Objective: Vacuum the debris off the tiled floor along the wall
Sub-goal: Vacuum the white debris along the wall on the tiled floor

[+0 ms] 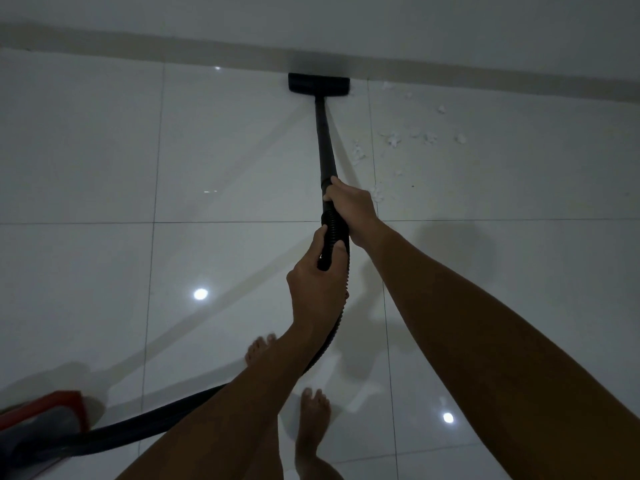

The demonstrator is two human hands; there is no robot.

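A black vacuum wand (323,140) reaches forward to a wide black floor nozzle (319,84) that sits flat against the base of the wall (450,29). My right hand (351,206) grips the wand's lower end. My left hand (317,289) holds the ribbed black hose (332,233) just behind it. White fluffy debris (393,140) lies scattered on the glossy white tiled floor (104,150), to the right of the wand and nozzle, up to the wall.
The hose (173,410) curves back left to a red and grey vacuum body (41,420) at the bottom left. My bare feet (313,410) stand on the tiles below my hands. A pale skirting strip (138,55) runs along the wall.
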